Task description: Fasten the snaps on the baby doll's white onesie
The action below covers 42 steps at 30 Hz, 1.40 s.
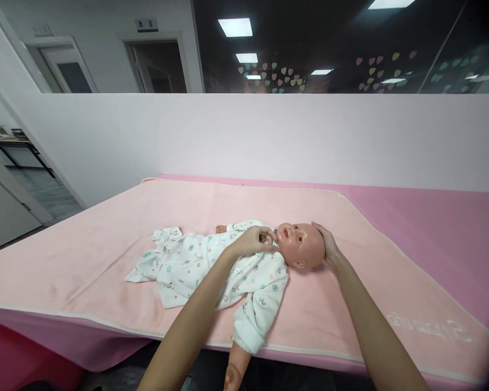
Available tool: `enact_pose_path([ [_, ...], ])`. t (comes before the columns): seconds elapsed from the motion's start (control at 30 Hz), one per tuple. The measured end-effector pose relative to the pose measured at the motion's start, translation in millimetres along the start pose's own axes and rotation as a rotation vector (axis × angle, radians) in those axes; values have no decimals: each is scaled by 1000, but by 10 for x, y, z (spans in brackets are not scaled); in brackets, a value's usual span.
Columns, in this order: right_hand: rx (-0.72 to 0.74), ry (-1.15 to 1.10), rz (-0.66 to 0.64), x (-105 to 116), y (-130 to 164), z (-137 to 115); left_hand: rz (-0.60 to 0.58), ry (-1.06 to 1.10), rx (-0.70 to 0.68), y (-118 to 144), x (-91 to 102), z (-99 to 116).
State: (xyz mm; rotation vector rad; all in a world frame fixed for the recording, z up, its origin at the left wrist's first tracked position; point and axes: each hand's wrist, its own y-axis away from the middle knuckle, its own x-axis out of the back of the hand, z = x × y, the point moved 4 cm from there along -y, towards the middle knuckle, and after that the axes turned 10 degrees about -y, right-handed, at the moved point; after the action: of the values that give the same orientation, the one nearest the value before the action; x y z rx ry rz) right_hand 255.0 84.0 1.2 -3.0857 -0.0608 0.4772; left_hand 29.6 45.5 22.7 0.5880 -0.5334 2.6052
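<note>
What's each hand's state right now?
Left hand: curled near the neck of the doll; grip cannot be told.
Right hand: open, cupped against its head.

**Left hand (253,241) curled, right hand (330,244) cupped**

The bare left forearm (198,317) enters at seven o'clock and slants toward one; its wrist bends so the hand points to three o'clock, thumb and fingers curving around a small gap. The bare right forearm (370,315) enters between four and five o'clock, aiming at eleven, its palm turned toward nine.
</note>
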Motion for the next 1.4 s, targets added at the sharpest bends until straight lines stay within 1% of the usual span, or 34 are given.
enact_pose_path([
  [0.03,98,34,46,12,10,-57,40,92,59,-13,38,-58],
  [0.1,369,127,173,22,84,-223,170,318,164,-33,140,-181],
  [0.17,635,260,254,-53,228,-404,290,484,209,-39,228,-258],
  [0.2,729,352,253,-138,308,-483,308,505,210,-39,245,-265],
  [0.23,788,470,216,-256,379,-548,284,476,201,-40,237,-249],
  [0.27,817,617,156,-400,438,-598,230,402,177,-40,208,-212],
  [0.3,823,769,84,-556,483,-633,158,295,142,-37,161,-162],
  [0.33,796,908,-15,-719,508,-649,82,175,98,-30,103,-108],
  [0.37,733,1021,-132,-874,517,-650,32,61,47,-20,52,-58],
  [0.4,635,1106,-256,-1013,512,-637,23,-33,11,-10,17,-23],
  [0.43,521,1171,-369,-1133,500,-621,39,-102,-9,-4,-1,-7],
  [0.47,405,1227,-460,-1232,487,-608,50,-131,-12,-3,-10,-10],
  [0.5,309,1281,-521,-1311,473,-605,60,-117,4,-8,-7,-34],
  [0.53,245,1336,-552,-1375,458,-613,71,-64,37,-17,8,-75],
  [0.6,220,1437,-562,-1480,434,-648,136,139,140,-39,76,-189],
  [0.67,256,1515,-564,-1562,421,-648,265,397,255,-50,168,-307],
  [0.7,272,1549,-577,-1594,417,-619,328,516,303,-50,206,-353],
  [0.77,303,1626,-594,-1635,398,-510,399,699,364,-47,245,-400],
  [0.83,365,1711,-566,-1653,358,-366,420,795,395,-41,250,-398],
  [0.9,444,1798,-477,-1650,300,-231,416,841,409,-34,238,-374],
  [0.97,486,1861,-398,-1637,248,-121,403,872,417,-29,221,-352],
  [1.03,496,1886,-371,-1625,219,-68,397,885,421,-27,215,-345],
  [1.1,508,1881,-390,-1618,227,-103,406,884,429,-26,224,-355],
  [1.2,519,1789,-409,-1575,297,-352,426,883,437,-31,249,-382],
  [1.27,506,1628,-388,-1502,364,-612,432,872,435,-38,262,-392],
  [1.3,508,1516,-356,-1452,398,-757,439,855,433,-40,266,-394],
  [1.37,575,1224,-297,-1353,469,-1040,460,783,414,-41,268,-381],
  [1.4,616,1044,-299,-1312,502,-1158,469,718,389,-41,266,-361],
])
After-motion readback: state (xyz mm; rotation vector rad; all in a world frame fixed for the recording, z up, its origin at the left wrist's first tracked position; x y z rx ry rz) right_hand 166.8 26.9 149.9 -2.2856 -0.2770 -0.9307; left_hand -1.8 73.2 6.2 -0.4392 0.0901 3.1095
